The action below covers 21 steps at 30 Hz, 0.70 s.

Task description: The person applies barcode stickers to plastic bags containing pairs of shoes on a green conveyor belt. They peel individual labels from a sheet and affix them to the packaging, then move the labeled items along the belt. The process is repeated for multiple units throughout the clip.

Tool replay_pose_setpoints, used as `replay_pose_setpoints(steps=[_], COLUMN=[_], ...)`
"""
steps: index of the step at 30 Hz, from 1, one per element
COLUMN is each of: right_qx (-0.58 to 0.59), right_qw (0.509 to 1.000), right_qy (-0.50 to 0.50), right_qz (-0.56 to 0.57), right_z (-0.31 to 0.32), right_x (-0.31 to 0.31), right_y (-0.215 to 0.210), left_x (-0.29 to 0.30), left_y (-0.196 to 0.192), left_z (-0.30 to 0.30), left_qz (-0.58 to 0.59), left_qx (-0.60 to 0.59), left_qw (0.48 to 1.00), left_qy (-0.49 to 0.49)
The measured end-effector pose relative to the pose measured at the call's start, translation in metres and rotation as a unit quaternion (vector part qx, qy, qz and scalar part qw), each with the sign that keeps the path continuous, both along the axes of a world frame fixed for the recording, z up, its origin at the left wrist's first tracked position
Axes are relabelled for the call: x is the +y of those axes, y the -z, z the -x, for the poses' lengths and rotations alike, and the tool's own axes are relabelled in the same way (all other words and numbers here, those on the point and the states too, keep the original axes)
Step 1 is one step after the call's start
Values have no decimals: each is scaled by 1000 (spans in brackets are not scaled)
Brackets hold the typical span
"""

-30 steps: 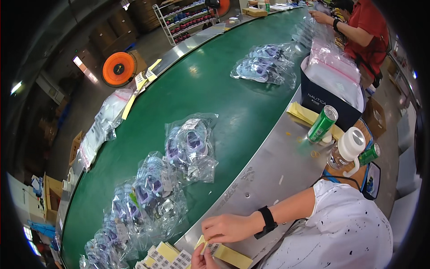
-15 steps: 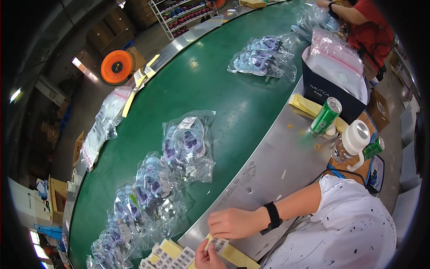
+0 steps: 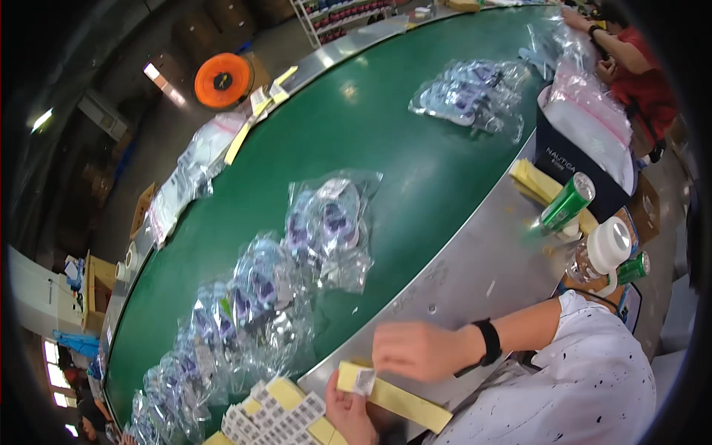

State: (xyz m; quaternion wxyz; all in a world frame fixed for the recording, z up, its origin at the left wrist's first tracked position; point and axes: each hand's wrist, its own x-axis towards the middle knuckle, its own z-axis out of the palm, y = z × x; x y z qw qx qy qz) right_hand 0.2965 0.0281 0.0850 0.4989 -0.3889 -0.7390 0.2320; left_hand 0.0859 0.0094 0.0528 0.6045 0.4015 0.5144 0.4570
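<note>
My left hand (image 3: 348, 409) pinches a yellow backing strip (image 3: 408, 404) near its upper end, where a small white printed label (image 3: 364, 380) sits. Just above and to the right of that label is my right hand (image 3: 415, 350), smeared by motion, its curled fingertips partly hidden; whether it holds anything I cannot make out. Sheets of white barcode labels on yellow backing (image 3: 271, 415) lie spread on the metal table edge, left of my left hand. Beyond them, clear bags of pale blue and purple shoes (image 3: 256, 285) lie in a row on the green belt.
Another bagged pair (image 3: 467, 93) lies farther along the belt (image 3: 415, 200). To the right stand a dark box of clear bags (image 3: 571, 152), a green can (image 3: 569, 200) and a white-lidded bottle (image 3: 604, 248). A co-worker in red (image 3: 641, 81) handles bags at the far right. An orange fan (image 3: 222, 80) stands beyond.
My right hand has lifted up and away from the strip, and the strip's upper end shows more bare yellow backing. The whole view has shifted slightly; the bags on the belt keep their arrangement.
</note>
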Motion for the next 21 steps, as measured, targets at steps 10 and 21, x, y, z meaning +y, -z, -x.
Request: replay_pose_setpoints(steps=[10,21], right_qx=[498,392], right_qw=[763,776], right_qy=[231,262], right_qz=[342,419], right_z=[-232,-201], right_x=[216,236], right_y=[92,89], left_x=[-2,-4], left_y=[15,13], left_z=[-9,-11], left_qz=[-50,-50], left_qx=[129,161], left_qw=[990,985], left_qy=[-5,-20])
